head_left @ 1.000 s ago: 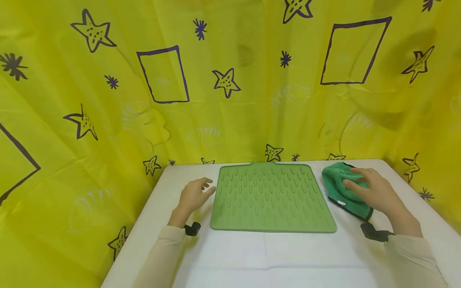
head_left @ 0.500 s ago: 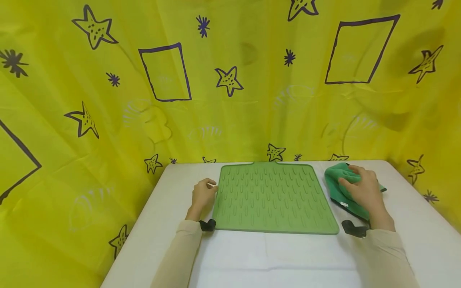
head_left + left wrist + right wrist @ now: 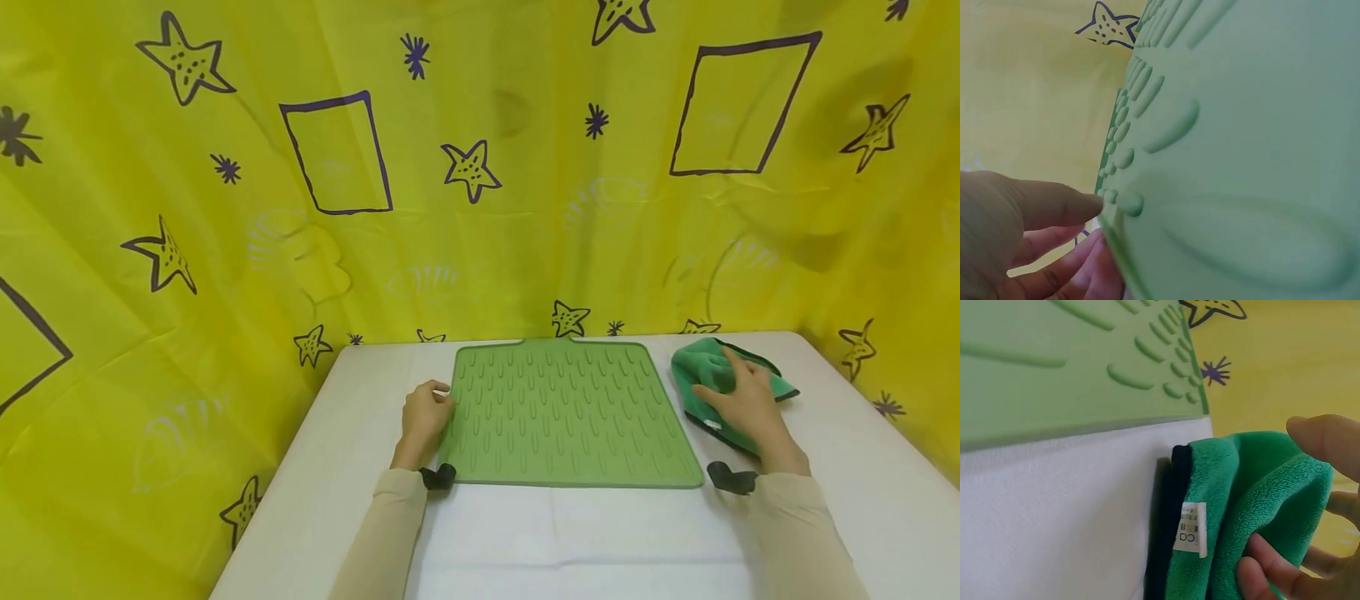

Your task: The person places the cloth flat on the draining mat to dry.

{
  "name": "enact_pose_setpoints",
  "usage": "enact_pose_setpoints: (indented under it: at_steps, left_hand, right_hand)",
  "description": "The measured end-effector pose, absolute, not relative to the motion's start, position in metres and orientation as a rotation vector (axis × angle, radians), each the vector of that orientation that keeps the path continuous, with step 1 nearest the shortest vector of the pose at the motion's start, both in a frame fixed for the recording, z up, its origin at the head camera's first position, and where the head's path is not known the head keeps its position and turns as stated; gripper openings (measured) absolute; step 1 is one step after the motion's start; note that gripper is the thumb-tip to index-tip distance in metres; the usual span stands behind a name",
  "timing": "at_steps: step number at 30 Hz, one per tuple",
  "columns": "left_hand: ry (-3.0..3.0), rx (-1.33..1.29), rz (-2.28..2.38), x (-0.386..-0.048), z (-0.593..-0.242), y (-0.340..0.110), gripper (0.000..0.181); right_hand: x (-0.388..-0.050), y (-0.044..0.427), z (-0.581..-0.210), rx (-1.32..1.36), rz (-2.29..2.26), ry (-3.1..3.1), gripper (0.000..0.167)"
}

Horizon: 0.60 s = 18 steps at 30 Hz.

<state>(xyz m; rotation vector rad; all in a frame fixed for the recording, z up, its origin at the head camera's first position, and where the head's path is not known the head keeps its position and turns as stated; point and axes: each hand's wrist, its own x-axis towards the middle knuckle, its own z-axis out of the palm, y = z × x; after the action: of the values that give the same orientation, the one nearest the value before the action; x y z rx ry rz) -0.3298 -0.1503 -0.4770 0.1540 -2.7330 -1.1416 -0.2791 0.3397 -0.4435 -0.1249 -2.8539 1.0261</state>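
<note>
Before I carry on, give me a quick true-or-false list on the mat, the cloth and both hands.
1. The cloth lies to the right of the mat. True.
2. The left hand is at the mat's far edge. False: it is at the mat's left edge.
3. The right hand touches the cloth. True.
4. The cloth is spread smooth. False: it is bunched into folds.
5. The cloth's white label shows in the right wrist view. True.
6. The mat is rolled up. False: it is spread out on the table.
</note>
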Motion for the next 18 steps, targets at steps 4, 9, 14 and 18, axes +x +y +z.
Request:
enact_pose_setpoints:
  at_steps: [4, 9, 14, 18]
  left_hand:
    - [-2.745, 0.132, -1.136, -0.331, -0.477, -0.153, 0.03]
    - [-2.76, 0.108, -1.143, -0.332, -0.478, -0.155, 0.03]
    - [-2.796, 0.103, -1.16, -0.332, -0.479, -0.158, 0.031]
    - [-2.808, 0.101, -1.166, -0.332, -0.477, -0.158, 0.033]
  right_hand:
    - [-0.285, 0.343, -0.445, -0.103, 1.014, -2.916, 0.1]
    - [-0.292, 0.348, -0.449, -0.092, 0.97, -2.981, 0.101]
    - [-0.295, 0.353, -0.455, -0.1, 0.949, -3.03, 0.097]
    - [-0.296, 0.354, -0.457, -0.073, 0.926, -2.996, 0.084]
